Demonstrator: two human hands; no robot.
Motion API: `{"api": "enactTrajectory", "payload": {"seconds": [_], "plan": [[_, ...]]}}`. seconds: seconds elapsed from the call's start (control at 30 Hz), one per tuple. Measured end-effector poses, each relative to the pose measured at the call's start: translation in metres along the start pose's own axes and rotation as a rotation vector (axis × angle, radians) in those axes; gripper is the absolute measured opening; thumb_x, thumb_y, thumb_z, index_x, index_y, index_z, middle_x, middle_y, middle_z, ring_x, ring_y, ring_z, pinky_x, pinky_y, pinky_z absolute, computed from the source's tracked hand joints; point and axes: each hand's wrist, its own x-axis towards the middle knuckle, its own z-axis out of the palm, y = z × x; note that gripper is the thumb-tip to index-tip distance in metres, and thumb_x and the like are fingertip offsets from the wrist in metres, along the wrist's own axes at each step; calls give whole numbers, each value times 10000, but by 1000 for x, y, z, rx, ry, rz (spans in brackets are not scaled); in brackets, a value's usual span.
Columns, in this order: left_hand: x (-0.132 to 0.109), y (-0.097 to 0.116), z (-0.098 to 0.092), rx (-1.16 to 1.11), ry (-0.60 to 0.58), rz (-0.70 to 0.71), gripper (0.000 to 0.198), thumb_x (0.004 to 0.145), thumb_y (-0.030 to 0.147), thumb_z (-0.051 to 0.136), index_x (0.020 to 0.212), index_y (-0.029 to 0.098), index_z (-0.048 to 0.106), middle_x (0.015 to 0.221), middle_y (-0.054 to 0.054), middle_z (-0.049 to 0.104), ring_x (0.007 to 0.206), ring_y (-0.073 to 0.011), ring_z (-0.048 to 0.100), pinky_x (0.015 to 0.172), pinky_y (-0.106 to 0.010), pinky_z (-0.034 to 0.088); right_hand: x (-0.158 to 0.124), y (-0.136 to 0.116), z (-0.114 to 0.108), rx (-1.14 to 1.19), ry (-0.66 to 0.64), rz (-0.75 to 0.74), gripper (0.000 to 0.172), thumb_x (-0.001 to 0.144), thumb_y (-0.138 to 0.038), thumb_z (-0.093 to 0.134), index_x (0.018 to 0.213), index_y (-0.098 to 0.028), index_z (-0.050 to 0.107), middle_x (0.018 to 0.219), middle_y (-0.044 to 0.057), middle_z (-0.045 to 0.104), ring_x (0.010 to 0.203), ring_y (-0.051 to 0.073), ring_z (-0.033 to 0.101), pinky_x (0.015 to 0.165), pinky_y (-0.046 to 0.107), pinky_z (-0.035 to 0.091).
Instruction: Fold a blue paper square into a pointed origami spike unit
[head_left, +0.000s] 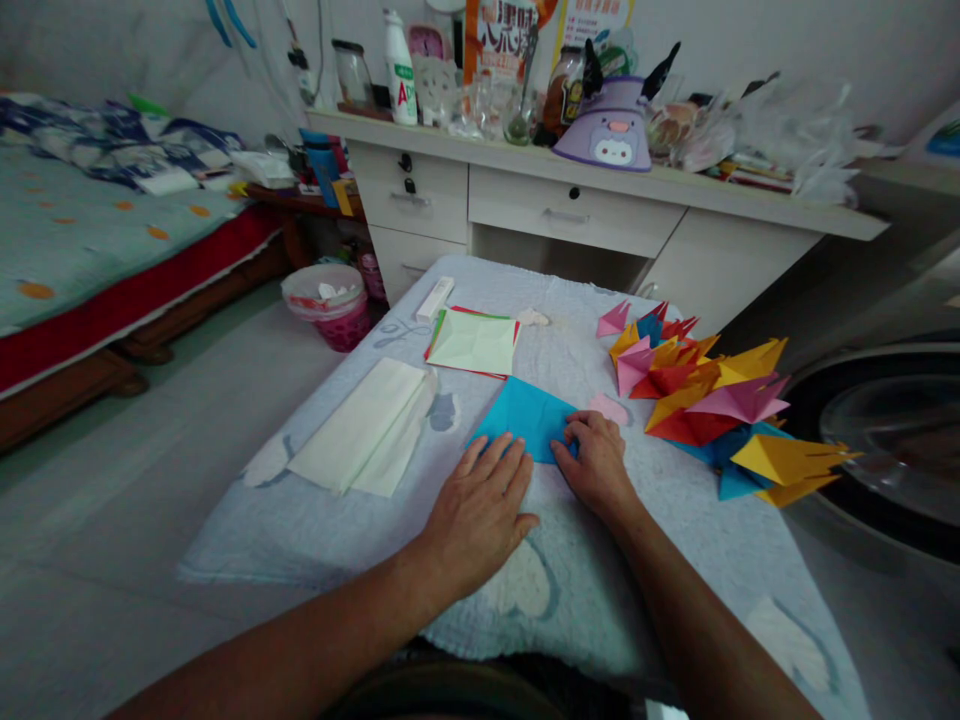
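Note:
A blue sheet of folding paper (521,410), folded to a triangle-like shape, lies on the cloth-covered table in front of me. My left hand (484,500) rests flat on its near left edge, fingers stretched out. At the right corner my right hand (596,460) has its fingers curled, with thumb and forefinger gripping the paper's edge. Just beyond the blue paper lies a stack of square paper sheets (474,342), pale green on top with red and green edges showing. Folded paper cranes (697,390) in yellow, red, pink and blue are heaped to the right.
White tissues (367,425) lie on the tablecloth (300,540) at left, and a small white box (435,298) stands near the far edge. Behind is a white desk (600,215) loaded with bottles and jars. A pink bin (334,310) stands on the floor beside a bed (112,250).

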Motion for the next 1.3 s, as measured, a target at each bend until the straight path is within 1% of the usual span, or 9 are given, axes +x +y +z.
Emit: {"api": "enactTrajectory", "payload": {"seconds": [0.1, 0.23, 0.43, 0.53, 0.63, 0.77, 0.93, 1.13, 1.3], "plan": [[10, 2, 10, -72, -39, 53, 636, 925, 536, 520, 1423, 152, 429, 1543, -106, 396, 1443, -246, 322, 1194, -423, 240, 0, 1, 2, -6, 15, 8, 109, 806, -303, 633, 829, -199, 610, 1098, 94, 612, 1007, 289, 520, 822, 406, 374], [12, 0, 18, -118, -66, 46, 656, 935, 560, 478, 1450, 162, 393, 1565, -112, 354, 1452, -259, 305, 1180, -431, 258, 0, 2, 4, -15, 62, 19, 256, 808, -311, 610, 1023, -173, 586, 1061, 112, 611, 976, 287, 529, 818, 402, 386], [11, -1, 19, -122, -74, 39, 668, 937, 565, 469, 1460, 160, 378, 1575, -109, 335, 1462, -264, 283, 1181, -439, 251, -6, 3, 4, -99, 103, -32, 407, 851, -407, 560, 1173, -159, 530, 1144, 148, 594, 1034, 313, 525, 870, 438, 391], [11, 0, 21, -115, -73, 41, 687, 937, 569, 465, 1473, 154, 357, 1578, -104, 329, 1464, -261, 277, 1188, -431, 238, -9, 0, 4, -144, 86, -62, 507, 864, -480, 536, 1238, -139, 499, 1191, 167, 576, 1076, 332, 509, 914, 469, 382], [12, 0, 23, -113, -72, 35, 701, 931, 567, 476, 1480, 153, 344, 1582, -104, 321, 1468, -261, 266, 1191, -426, 230, -10, -4, 3, -176, 56, -63, 538, 891, -484, 492, 1283, -115, 473, 1237, 186, 556, 1112, 342, 494, 947, 489, 369], [10, -3, 20, -115, -82, 52, 676, 926, 567, 487, 1460, 167, 380, 1575, -105, 335, 1459, -261, 291, 1185, -428, 240, -10, -4, 2, -175, 21, -63, 566, 892, -467, 493, 1325, -106, 446, 1279, 187, 539, 1141, 346, 481, 967, 499, 360], [-1, -16, 8, -87, -103, 37, 640, 924, 552, 505, 1435, 177, 422, 1557, -101, 370, 1442, -256, 331, 1180, -426, 256, -11, -3, 2, -156, 45, -90, 594, 873, -457, 511, 1356, -124, 414, 1291, 192, 536, 1153, 352, 471, 986, 525, 341], [-9, -25, 3, -83, -120, 14, 634, 914, 532, 535, 1432, 185, 426, 1570, -95, 346, 1447, -243, 323, 1187, -401, 250, -12, -16, 3, -153, 91, -170, 599, 871, -368, 501, 1388, -97, 367, 1387, 213, 476, 1327, 364, 365, 1124, 584, 177], [-8, -24, 4, -87, -116, 19, 645, 917, 531, 529, 1453, 194, 402, 1554, -93, 379, 1441, -246, 333, 1177, -416, 268, -12, -26, 7, -158, 75, -179, 678, 887, -486, 484, 1424, -97, 345, 1423, 223, 456, 1375, 380, 329, 1131, 598, 170]]}}
